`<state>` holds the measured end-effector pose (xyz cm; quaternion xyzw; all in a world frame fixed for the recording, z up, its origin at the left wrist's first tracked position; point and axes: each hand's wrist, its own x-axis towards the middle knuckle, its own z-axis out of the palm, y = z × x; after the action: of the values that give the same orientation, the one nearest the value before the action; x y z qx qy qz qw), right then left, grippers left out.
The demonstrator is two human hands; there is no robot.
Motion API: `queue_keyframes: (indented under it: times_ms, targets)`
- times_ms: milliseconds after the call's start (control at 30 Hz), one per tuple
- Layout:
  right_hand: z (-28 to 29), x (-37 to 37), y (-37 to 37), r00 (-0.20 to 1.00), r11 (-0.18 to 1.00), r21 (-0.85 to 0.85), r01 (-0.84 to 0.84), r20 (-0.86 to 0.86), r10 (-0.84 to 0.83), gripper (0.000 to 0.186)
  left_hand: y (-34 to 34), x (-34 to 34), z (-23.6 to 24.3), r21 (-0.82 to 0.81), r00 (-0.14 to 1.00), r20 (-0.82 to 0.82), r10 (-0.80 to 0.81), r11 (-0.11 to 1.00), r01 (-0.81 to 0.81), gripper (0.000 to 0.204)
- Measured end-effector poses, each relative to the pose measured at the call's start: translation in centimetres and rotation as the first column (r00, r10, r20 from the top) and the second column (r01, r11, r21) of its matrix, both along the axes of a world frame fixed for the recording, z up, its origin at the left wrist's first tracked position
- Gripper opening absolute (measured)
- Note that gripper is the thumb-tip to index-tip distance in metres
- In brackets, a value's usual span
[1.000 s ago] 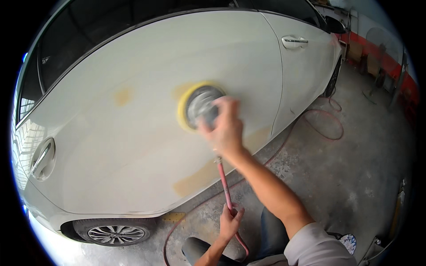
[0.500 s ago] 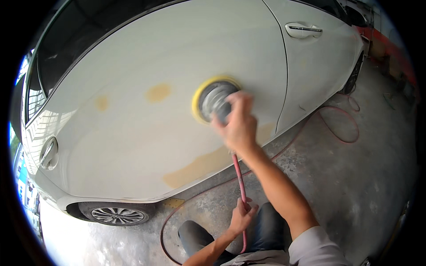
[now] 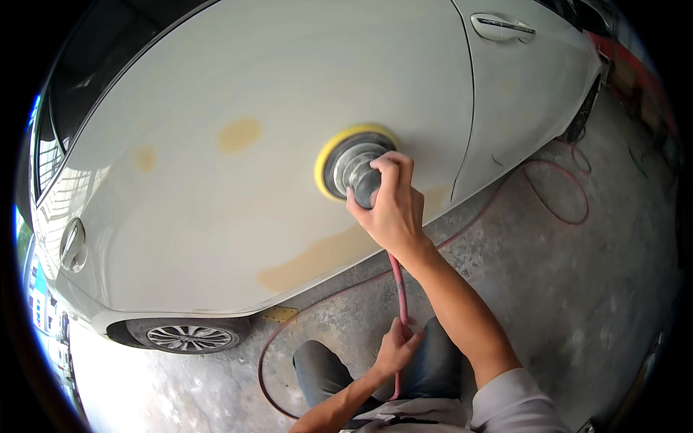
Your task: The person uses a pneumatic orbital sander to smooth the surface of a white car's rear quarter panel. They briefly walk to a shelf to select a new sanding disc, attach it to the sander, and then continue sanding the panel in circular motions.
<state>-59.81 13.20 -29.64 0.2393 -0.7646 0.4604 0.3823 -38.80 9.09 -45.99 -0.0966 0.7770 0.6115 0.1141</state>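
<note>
My right hand is wrapped round the dark body of a round air sander with a yellow-edged pad. The pad lies against the pale car door. From the tool a red air hose runs down toward my lap, and my left hand is closed round it between my knees. On the door, a tan filler patch and a smaller tan spot show left of the sander. A long tan strip runs along the door's lower edge, partly hidden behind my right arm.
The hose loops over the concrete floor at the right and curves round by my legs. Door handles stick out on both doors. A wheel stands at lower left, with a yellow perforated piece beside it.
The view has shifted a little, so the door patches sit farther left. Relative to them, the sander and my right hand are slightly farther right. My left hand keeps its hold on the hose.
</note>
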Motion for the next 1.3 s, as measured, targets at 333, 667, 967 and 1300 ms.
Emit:
queue_keyframes:
  times_ms: [333, 667, 967, 1300]
  targets:
    - [-1.2, -1.0, 1.2, 0.995, 0.995, -0.015, 0.094, -0.023, -0.095, 0.057, -0.6, 0.0, -0.2, -0.077, 0.997, 0.042, -0.069, 0.994, 0.073, 0.040]
    - [-1.5, -1.6, 3.2, 0.994, 0.994, -0.050, 0.095, 0.061, -0.092, 0.057, -0.1, -0.4, -0.2, -0.086, 0.995, 0.020, -0.102, 0.991, 0.103, 0.040]
    - [-1.5, -2.4, 3.9, 0.996, 0.995, -0.036, 0.094, 0.013, -0.094, 0.056, 1.0, -1.5, 0.2, -0.095, 0.995, 0.031, -0.095, 0.991, 0.097, 0.042]
    - [5.6, -7.5, 7.4, 0.956, 0.923, -0.251, 0.293, 0.051, -0.289, 0.055, 1.3, -4.5, 5.2, -0.152, 0.994, -0.104, -0.027, 0.988, 0.010, 0.034]
